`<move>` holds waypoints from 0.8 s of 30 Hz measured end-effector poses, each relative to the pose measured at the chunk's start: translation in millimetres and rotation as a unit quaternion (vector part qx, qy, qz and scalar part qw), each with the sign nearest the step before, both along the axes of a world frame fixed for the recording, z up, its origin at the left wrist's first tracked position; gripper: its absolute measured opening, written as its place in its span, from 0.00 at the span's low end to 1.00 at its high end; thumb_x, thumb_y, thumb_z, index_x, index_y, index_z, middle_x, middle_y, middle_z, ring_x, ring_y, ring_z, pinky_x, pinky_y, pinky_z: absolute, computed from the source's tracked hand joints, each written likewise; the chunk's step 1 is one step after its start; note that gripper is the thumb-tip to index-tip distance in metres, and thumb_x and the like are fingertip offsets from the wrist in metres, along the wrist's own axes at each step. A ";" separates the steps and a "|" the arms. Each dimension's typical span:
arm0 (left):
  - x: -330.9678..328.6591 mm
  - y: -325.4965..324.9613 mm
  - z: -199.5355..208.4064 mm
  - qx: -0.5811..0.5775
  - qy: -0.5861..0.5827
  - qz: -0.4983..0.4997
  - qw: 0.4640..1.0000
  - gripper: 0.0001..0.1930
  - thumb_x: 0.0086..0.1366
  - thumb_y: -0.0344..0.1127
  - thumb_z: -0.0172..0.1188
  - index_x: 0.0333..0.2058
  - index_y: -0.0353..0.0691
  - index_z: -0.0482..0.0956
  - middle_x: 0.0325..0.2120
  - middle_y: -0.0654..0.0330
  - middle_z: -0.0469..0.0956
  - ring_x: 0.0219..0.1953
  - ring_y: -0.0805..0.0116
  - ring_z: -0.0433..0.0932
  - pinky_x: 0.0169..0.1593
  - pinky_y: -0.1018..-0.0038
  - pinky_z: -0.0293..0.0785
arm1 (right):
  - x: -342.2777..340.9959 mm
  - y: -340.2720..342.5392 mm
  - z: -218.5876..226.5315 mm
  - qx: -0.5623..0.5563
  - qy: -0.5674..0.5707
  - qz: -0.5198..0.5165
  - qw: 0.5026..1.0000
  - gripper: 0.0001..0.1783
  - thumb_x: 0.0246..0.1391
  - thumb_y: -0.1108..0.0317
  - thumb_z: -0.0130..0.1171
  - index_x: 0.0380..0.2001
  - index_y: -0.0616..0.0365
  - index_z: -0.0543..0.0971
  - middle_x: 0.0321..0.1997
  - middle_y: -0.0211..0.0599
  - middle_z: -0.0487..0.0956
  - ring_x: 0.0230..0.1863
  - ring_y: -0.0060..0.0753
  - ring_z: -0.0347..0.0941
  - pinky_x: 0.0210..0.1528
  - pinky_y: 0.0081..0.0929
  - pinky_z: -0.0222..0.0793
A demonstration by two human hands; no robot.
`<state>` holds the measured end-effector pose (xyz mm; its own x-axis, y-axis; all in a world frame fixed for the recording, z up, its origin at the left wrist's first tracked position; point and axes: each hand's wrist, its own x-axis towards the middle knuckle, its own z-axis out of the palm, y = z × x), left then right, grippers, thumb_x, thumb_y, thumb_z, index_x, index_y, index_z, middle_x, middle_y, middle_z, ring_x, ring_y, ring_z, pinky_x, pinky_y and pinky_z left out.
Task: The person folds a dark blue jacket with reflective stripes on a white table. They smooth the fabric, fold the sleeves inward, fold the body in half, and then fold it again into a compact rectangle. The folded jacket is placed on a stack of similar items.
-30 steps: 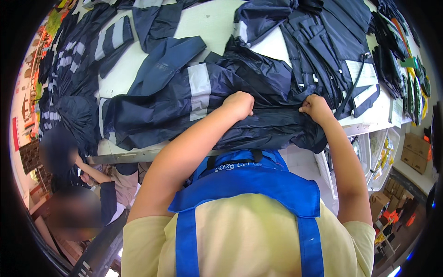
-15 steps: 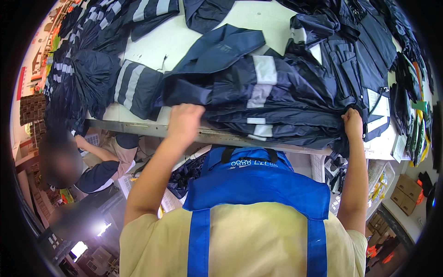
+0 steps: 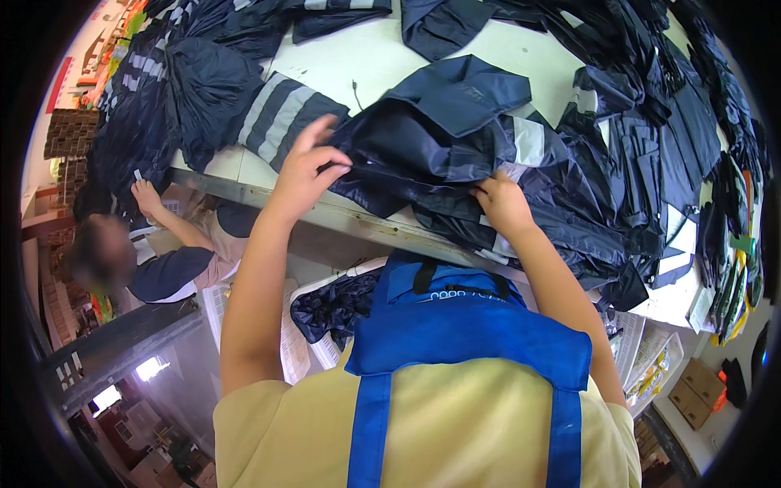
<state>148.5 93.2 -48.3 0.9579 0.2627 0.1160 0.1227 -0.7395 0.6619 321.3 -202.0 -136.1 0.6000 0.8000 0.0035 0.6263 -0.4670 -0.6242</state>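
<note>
A dark navy jacket [image 3: 423, 150] with pale reflective strips lies bunched along the near edge of the table. My left hand [image 3: 305, 175] is at its left end, thumb and forefinger closing on the fabric edge while another finger stands raised. Further right, my right hand [image 3: 503, 202] pinches the same jacket's near edge between thumb and fingers. The fabric between my hands stands a little open, showing its dark inner side. A navy flap [image 3: 472, 93] lies folded over its top. Beside my left hand rests a sleeve [image 3: 285, 114] with two broad grey bands.
More dark garments [image 3: 203, 98] are piled at the left and along the far side and right of the white table [image 3: 521, 49]. A person [image 3: 175, 260] sits at the lower left. White baskets [image 3: 655, 358] stand below the table at right, near cardboard boxes [image 3: 698, 390].
My right hand has moved left from the jacket's far right end to its middle. My left hand has risen slightly to the fabric edge. The view has shifted, and the jacket's left part is lifted open.
</note>
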 end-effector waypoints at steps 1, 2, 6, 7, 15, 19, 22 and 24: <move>8.5 1.7 4.0 -0.050 0.035 -0.016 0.998 0.07 0.51 0.25 0.64 0.30 0.40 0.81 0.56 0.54 0.68 0.51 0.57 0.72 0.54 0.69 0.67 | -0.1 -3.1 -0.3 0.000 0.007 -0.017 1.000 0.09 0.48 0.68 0.59 0.31 0.62 0.80 0.33 0.51 0.76 0.36 0.54 0.73 0.41 0.41 0.70; 17.7 -2.5 16.1 -0.044 0.098 0.008 0.994 0.06 0.53 0.27 0.64 0.32 0.38 0.81 0.49 0.55 0.74 0.47 0.61 0.76 0.51 0.74 0.68 | 0.4 -6.8 -5.7 0.031 -0.006 -0.019 0.999 0.09 0.48 0.69 0.58 0.30 0.63 0.80 0.30 0.52 0.76 0.36 0.56 0.73 0.42 0.42 0.69; 36.7 -3.1 14.4 -0.033 -0.016 -0.062 0.997 0.07 0.54 0.30 0.64 0.33 0.39 0.82 0.39 0.54 0.77 0.41 0.56 0.76 0.45 0.72 0.71 | 11.4 -7.6 -19.6 -0.014 0.054 -0.026 0.998 0.09 0.49 0.68 0.57 0.30 0.63 0.80 0.34 0.53 0.78 0.38 0.54 0.74 0.44 0.42 0.69; 41.0 -2.7 13.5 -0.023 -0.006 -0.069 0.997 0.07 0.54 0.30 0.64 0.33 0.39 0.82 0.37 0.54 0.78 0.40 0.58 0.77 0.43 0.73 0.71 | 11.6 -6.3 -21.9 -0.034 0.047 -0.027 0.998 0.09 0.49 0.68 0.57 0.30 0.63 0.81 0.34 0.53 0.78 0.38 0.54 0.75 0.44 0.42 0.70; 62.4 5.9 12.9 -0.045 0.107 -0.092 0.989 0.10 0.53 0.30 0.65 0.36 0.42 0.84 0.20 0.60 0.67 0.25 0.68 0.69 0.31 0.74 0.64 | 21.8 1.3 -25.9 -0.120 0.132 -0.087 0.980 0.10 0.45 0.67 0.61 0.31 0.60 0.83 0.32 0.51 0.80 0.37 0.51 0.77 0.45 0.38 0.72; 57.4 12.9 13.1 -0.050 0.154 -0.087 0.983 0.11 0.52 0.27 0.65 0.36 0.45 0.85 0.19 0.63 0.64 0.25 0.70 0.66 0.31 0.75 0.63 | 27.9 5.6 -24.4 -0.147 0.124 -0.076 0.978 0.11 0.44 0.66 0.63 0.30 0.62 0.83 0.31 0.51 0.81 0.35 0.50 0.78 0.42 0.36 0.72; 56.6 10.1 12.3 -0.048 0.151 -0.065 0.985 0.11 0.51 0.26 0.65 0.35 0.45 0.85 0.19 0.63 0.65 0.25 0.72 0.67 0.31 0.76 0.64 | 33.3 7.6 -21.5 -0.162 0.116 -0.041 0.979 0.12 0.42 0.64 0.65 0.29 0.62 0.83 0.30 0.50 0.81 0.34 0.50 0.78 0.42 0.36 0.72; 56.5 6.3 12.6 -0.069 0.155 -0.032 0.985 0.11 0.50 0.25 0.65 0.34 0.44 0.85 0.20 0.64 0.68 0.26 0.72 0.68 0.32 0.77 0.64 | 38.3 7.9 -21.7 -0.178 0.133 -0.034 0.974 0.10 0.42 0.66 0.65 0.29 0.59 0.83 0.31 0.49 0.81 0.36 0.49 0.78 0.43 0.36 0.72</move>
